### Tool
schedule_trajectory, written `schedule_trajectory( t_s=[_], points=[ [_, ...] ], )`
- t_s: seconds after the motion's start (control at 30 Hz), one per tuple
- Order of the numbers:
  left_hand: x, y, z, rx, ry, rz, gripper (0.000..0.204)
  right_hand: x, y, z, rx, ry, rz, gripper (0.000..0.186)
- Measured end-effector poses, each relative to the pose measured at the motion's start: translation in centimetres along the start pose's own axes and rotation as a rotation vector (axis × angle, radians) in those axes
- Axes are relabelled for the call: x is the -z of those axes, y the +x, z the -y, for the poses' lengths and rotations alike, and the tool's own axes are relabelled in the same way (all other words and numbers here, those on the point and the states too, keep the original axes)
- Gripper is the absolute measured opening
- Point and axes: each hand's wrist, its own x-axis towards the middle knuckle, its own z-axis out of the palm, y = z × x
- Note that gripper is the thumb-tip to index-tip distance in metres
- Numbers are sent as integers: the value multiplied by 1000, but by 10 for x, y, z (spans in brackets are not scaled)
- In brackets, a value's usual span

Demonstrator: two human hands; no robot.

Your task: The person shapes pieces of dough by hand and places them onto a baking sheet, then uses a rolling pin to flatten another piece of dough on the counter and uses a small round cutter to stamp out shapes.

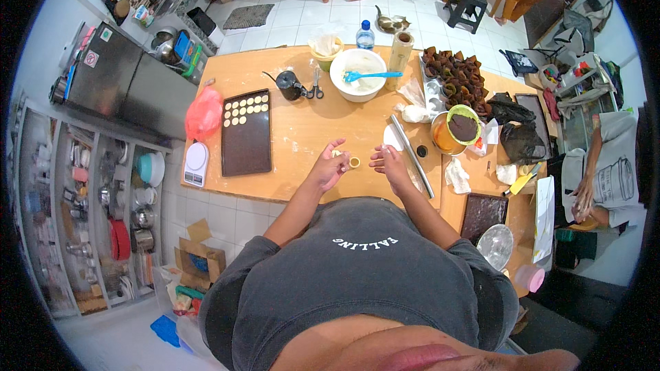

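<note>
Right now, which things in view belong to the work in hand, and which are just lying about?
Seemingly in use:
- small ring by the left hand
- dark tray with pale rounds

Seemingly lying about:
- scissors
- blue-capped bottle
- black bags

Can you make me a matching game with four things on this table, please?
Things
1. small ring
2. blue spatula
3. dark tray
4. kitchen scale

Places
A. across the top of the white bowl
B. white, at the left edge of the table
C. between the left hand and the right hand
D. under the pale rounds

Pairs: 1-C, 2-A, 3-D, 4-B
</note>
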Motion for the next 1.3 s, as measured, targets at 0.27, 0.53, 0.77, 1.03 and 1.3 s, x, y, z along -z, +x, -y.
schedule_trajectory(
  t_s=[0.27,0.53,0.77,1.03,1.3],
  points=[
    [48,-14,-32,-8,6,2,29,-62,-4,0,-71,12,18,36],
    [108,-39,-93,-100,90,-271,19,-156,12,-20,-103,39,31,39],
    [133,-80,-159,-450,1000,-23,58,-243,29,-43,-195,211,139,48],
    [175,-109,-196,-760,1410,290,88,-317,42,-54,-342,751,96,52],
    [241,-60,-176,-314,572,-101,71,-290,59,-62,-263,362,278,45]
  ],
)
